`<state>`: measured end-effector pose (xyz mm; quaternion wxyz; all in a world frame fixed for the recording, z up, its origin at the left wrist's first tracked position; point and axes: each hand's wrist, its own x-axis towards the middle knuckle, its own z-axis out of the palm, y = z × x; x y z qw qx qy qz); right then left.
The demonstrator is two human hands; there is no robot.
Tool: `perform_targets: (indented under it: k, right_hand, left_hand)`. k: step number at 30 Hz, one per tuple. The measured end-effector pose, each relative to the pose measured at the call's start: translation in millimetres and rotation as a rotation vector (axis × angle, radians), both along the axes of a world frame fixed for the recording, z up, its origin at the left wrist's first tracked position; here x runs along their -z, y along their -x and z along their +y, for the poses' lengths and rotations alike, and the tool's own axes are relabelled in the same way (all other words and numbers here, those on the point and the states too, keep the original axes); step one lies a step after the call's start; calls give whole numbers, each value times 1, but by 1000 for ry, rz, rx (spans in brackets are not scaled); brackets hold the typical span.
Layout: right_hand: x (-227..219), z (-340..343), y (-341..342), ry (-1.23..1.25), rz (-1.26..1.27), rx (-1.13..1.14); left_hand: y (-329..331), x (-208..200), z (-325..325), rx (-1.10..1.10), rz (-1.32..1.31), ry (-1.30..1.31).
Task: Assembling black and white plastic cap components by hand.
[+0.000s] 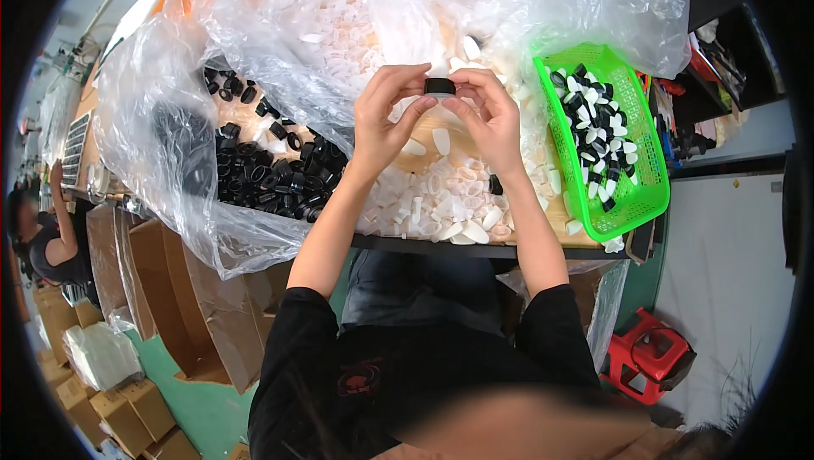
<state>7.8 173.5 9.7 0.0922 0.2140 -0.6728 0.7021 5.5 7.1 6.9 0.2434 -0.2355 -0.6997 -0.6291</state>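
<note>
Between my two hands, above the table, is a short black ring-shaped plastic part (439,86) with a pale lower edge. My left hand (388,112) pinches its left side with thumb and fingertips. On the other side my right hand (487,117) grips it the same way. Beneath my hands lie loose white oval plastic pieces (442,141) and a heap of translucent rings (432,197). To the left, a pile of black ring parts (275,176) rests in a clear plastic bag (191,180). A green basket (649,142) at the right holds several black-and-white assembled pieces (598,133).
Crumpled clear plastic sheeting (593,2) covers the table's far side. Cardboard boxes (182,290) stand below at the left. A red stool (649,356) is on the floor at the right. Another person (59,244) is at the far left.
</note>
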Motion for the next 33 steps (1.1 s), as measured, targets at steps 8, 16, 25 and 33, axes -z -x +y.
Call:
perform_targets:
  k: [8, 16, 25, 33]
  right_hand:
    - [-6, -1, -6, -268, 341, 219]
    - [-6, -10, -14, -318, 514, 333]
    - [-19, 57, 9, -487, 570, 1005]
    - [-23, 66, 16, -363, 481, 1050]
  left_hand:
    - [-3, -1, -6, -118, 253, 255]
    - [-8, 9, -2, -146, 347, 197]
    - [11, -25, -51, -561, 35, 497]
    - [-17, 36, -155, -774, -513, 997]
